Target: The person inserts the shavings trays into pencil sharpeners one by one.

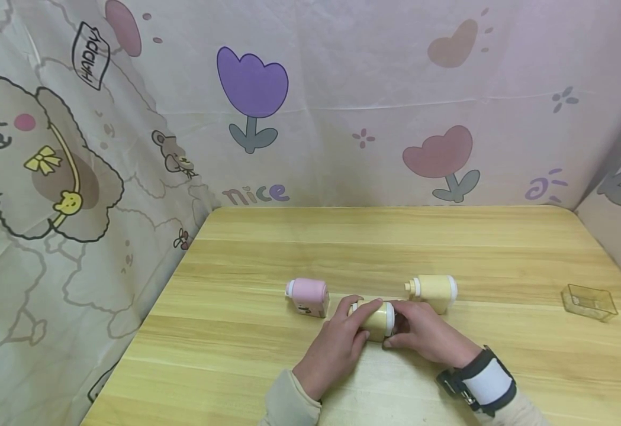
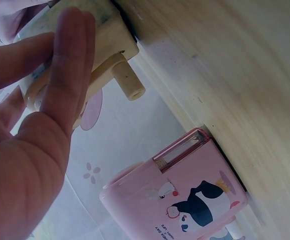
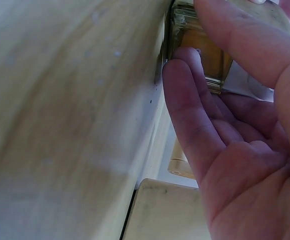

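In the head view my left hand (image 1: 334,346) grips a yellow crank pencil sharpener (image 1: 376,324) near the table's middle, fingers over its top and thumb at the near side. The left wrist view shows its crank handle (image 2: 129,82) sticking out past the fingers. From the other end my right hand (image 1: 430,334) reaches in. Its thumb and fingertips pinch the clear amber drawer (image 3: 210,57) at that end, in the right wrist view; how far the drawer sits inside the body, I cannot tell.
A pink pencil sharpener (image 1: 309,296) with a panda print stands left of the hands. Just behind the right hand is a second yellow sharpener (image 1: 434,290). Far right on the wooden table (image 1: 235,331) lies a see-through yellow box (image 1: 589,305). Printed cloth (image 1: 342,71) hangs behind.
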Tool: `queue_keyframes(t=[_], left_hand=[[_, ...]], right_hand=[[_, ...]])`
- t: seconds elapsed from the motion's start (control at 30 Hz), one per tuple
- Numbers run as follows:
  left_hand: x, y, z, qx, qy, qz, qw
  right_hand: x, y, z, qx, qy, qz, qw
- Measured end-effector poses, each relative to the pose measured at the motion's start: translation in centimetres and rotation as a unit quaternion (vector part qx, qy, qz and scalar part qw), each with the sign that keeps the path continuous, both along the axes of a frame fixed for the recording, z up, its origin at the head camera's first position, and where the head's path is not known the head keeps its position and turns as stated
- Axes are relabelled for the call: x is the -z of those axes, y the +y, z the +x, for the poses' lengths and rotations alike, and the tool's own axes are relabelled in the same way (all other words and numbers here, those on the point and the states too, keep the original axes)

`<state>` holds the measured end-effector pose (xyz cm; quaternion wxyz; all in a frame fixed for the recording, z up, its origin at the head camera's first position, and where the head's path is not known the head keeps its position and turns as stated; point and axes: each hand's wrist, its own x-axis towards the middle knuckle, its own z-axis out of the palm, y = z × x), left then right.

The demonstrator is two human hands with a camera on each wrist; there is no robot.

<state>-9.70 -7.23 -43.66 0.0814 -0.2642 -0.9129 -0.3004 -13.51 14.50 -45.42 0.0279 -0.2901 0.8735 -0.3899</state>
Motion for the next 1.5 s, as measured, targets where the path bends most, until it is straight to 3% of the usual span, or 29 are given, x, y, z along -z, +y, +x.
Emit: queue_keyframes(t=[1.5], left_hand=[[0.00, 0.11, 0.07, -0.004, -0.007, -0.005, 1.0000]], right_hand=[[-0.06, 0.05, -0.05, 0.001, 0.016, 0.013, 1.000]])
